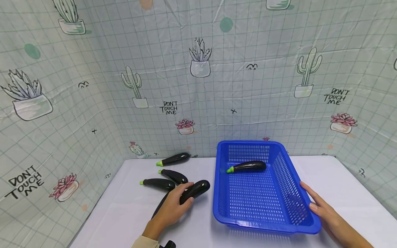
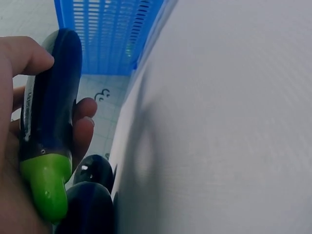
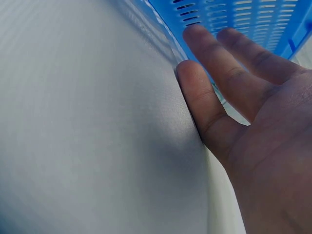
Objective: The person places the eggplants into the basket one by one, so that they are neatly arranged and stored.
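In the head view my left hand grips a dark eggplant, its rounded end pointing toward the basket. The left wrist view shows the fingers wrapped round this eggplant, with its green stem end near the palm. Several more eggplants lie on the table about this hand, one partly hidden beneath it. On the right, a blue plastic basket has one eggplant lying inside. My right hand touches the basket's right side, and the right wrist view shows its extended fingers along the outer wall.
A white cloth covers the table. Behind and at both sides stands a grid-patterned curtain printed with potted cacti. The far eggplant lies close to the back curtain. A small black object shows beside the left sleeve.
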Tool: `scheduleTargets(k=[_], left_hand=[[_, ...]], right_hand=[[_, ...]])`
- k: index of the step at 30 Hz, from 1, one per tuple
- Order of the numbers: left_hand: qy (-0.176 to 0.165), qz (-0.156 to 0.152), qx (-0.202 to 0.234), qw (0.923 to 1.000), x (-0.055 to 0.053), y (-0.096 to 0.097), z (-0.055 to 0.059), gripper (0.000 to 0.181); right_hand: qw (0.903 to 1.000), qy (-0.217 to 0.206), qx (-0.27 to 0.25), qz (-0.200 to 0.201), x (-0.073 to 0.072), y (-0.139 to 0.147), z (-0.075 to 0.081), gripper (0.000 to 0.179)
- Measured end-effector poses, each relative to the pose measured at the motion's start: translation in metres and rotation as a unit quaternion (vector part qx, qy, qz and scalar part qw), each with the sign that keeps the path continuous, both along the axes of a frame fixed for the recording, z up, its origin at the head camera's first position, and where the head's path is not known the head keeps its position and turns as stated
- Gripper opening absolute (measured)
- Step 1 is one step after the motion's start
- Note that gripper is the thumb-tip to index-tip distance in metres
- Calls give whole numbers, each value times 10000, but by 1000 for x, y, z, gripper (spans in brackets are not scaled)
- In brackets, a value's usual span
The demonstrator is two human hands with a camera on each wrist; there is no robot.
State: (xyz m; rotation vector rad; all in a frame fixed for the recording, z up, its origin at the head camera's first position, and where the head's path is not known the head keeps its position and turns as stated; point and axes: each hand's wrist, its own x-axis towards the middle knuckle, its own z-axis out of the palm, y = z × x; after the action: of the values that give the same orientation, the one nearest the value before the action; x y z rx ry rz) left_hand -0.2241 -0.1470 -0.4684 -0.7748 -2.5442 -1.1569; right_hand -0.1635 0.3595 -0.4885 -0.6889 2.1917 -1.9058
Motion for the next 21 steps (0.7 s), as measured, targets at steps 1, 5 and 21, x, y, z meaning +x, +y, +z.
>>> scheduleTargets(k=[1, 5, 21], left_hand=[[-45, 42, 48, 10000, 0, 0, 1, 49], [-415, 171, 340, 9984, 2, 0, 5, 50], [-2009, -484, 1923, 9593, 2, 1, 17, 47]], right_hand=[[10000, 17, -8, 9, 0, 0, 0, 62], [10000, 25, 15, -30, 0, 0, 1, 62], [10000, 17, 29, -55, 0, 0, -1, 62]])
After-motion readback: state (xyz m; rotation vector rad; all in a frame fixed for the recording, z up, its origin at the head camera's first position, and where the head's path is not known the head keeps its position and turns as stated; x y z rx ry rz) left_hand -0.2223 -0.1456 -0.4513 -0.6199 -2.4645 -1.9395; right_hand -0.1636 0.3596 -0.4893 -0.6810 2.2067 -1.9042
